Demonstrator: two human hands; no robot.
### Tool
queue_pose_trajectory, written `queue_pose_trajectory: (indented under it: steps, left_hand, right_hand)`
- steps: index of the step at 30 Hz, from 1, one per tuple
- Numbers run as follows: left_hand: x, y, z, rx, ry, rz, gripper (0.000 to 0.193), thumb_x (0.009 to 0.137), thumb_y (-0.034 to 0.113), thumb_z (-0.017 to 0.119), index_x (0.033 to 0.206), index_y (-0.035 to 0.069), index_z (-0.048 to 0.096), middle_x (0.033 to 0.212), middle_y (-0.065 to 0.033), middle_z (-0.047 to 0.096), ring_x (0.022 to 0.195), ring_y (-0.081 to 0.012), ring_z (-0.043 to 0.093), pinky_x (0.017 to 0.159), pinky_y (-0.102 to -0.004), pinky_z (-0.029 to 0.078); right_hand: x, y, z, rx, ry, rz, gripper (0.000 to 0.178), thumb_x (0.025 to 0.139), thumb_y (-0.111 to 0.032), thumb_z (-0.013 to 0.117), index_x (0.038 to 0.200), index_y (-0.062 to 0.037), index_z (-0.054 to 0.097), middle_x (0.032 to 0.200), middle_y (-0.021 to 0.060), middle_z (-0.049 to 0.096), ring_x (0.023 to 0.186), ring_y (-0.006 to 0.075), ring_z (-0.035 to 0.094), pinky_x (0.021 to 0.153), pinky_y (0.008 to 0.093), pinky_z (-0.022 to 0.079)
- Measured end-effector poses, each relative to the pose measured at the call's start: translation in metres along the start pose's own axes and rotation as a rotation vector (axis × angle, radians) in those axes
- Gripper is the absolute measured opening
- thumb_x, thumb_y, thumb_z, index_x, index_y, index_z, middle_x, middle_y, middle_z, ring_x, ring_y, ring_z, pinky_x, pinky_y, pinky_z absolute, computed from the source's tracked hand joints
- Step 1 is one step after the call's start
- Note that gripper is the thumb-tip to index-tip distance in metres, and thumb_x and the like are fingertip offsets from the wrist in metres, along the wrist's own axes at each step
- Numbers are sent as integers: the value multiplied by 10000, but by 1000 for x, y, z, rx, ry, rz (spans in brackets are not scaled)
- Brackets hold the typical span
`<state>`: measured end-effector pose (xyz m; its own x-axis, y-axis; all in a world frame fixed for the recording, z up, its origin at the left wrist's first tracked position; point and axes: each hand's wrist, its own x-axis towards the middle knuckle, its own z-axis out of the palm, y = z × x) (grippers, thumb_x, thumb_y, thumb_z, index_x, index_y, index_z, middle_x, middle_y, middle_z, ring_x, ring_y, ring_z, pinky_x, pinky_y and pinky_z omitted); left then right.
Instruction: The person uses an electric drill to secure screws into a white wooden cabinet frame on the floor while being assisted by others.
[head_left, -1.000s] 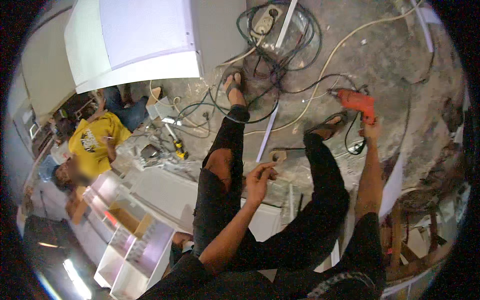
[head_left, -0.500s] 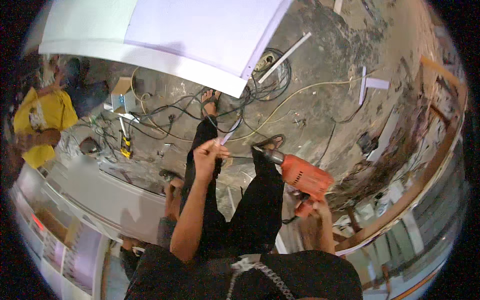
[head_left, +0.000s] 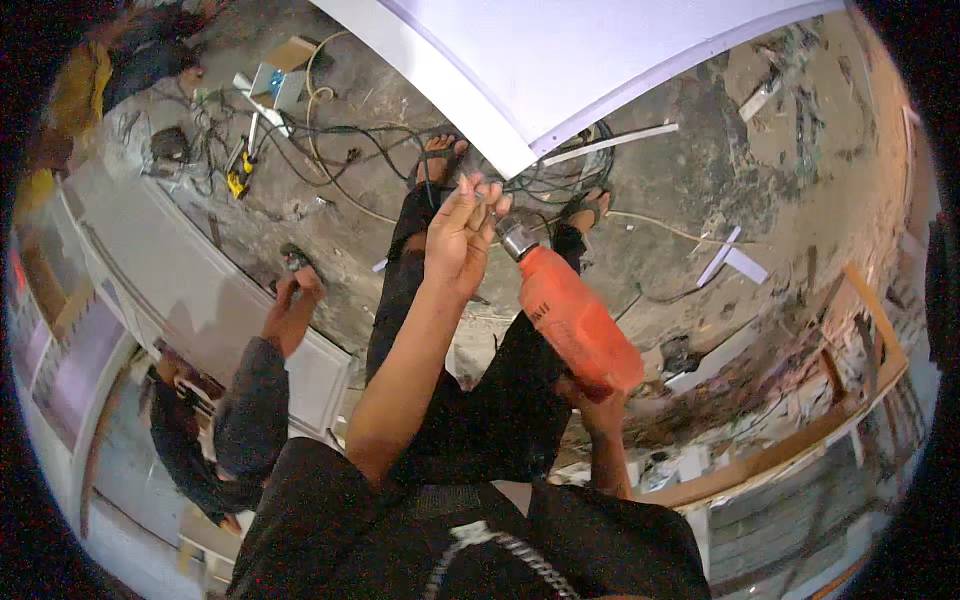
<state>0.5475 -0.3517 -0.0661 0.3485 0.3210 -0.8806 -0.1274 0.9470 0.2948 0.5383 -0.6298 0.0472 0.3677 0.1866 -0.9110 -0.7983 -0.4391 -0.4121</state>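
Observation:
An orange power drill (head_left: 580, 320) is in my right hand (head_left: 597, 402), whose fingers are closed round its grip. The drill tilts up and to the left, with its metal chuck (head_left: 516, 236) toward my other hand. My left hand (head_left: 460, 238) is pinched just in front of the chuck. Whatever lies between its fingertips is too small and blurred to make out. Just beyond my fingers is the corner of a large white panel (head_left: 640, 60).
Dark cables (head_left: 380, 135) lie tangled on the floor around my feet. A small open box (head_left: 280, 80) and a yellow-handled tool (head_left: 238, 178) lie to the left. Another person's arm (head_left: 270, 370) reaches over a second white panel (head_left: 200, 270). A white strip (head_left: 625, 140) lies beyond the drill.
My left hand has moved up and right, close to the chuck. The drill has swung to point more upward. The view has turned, and the other person's arm shows more.

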Motion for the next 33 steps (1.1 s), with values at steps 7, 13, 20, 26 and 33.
queue_pose_trajectory:
  steps: [7,13,20,26,33]
  left_hand:
    - [-47,-84,31,-235,15,-7,299,1002,191,513,1224,-7,489,1081,-89,599,1059,-219,607,911,-302,508]
    - [-74,-113,64,-123,-43,26,272,995,192,532,1170,-16,544,1029,-91,634,1000,-201,628,856,-278,516]
    - [-79,-86,54,256,25,64,266,970,224,584,1142,24,621,926,-6,653,818,-144,674,658,-238,516]
    - [-51,-53,32,-60,58,-9,387,996,142,497,1345,-20,457,842,-58,603,857,-199,639,773,-321,532]
    - [42,-41,-40,-313,6,-153,283,1016,105,399,1254,-2,509,810,-45,554,819,-237,675,715,-358,574]
  right_hand:
    - [-35,10,-101,-195,20,9,814,656,-301,885,1308,-16,491,1286,160,572,1228,301,525,1057,438,392]
    - [-39,23,-158,-195,17,-88,734,658,-283,878,1252,-19,537,1240,151,602,1158,292,572,1022,435,426]
    - [-31,7,-162,-717,-70,-570,445,715,-150,832,1080,16,637,981,89,683,859,199,660,756,339,530]
    - [-36,-64,-46,-645,-49,-450,592,725,-190,816,1204,34,550,1195,151,596,1091,253,584,951,380,438]
    - [12,-90,51,-828,-37,-405,766,736,-162,804,1339,38,376,1265,159,491,1192,295,492,1058,389,335]
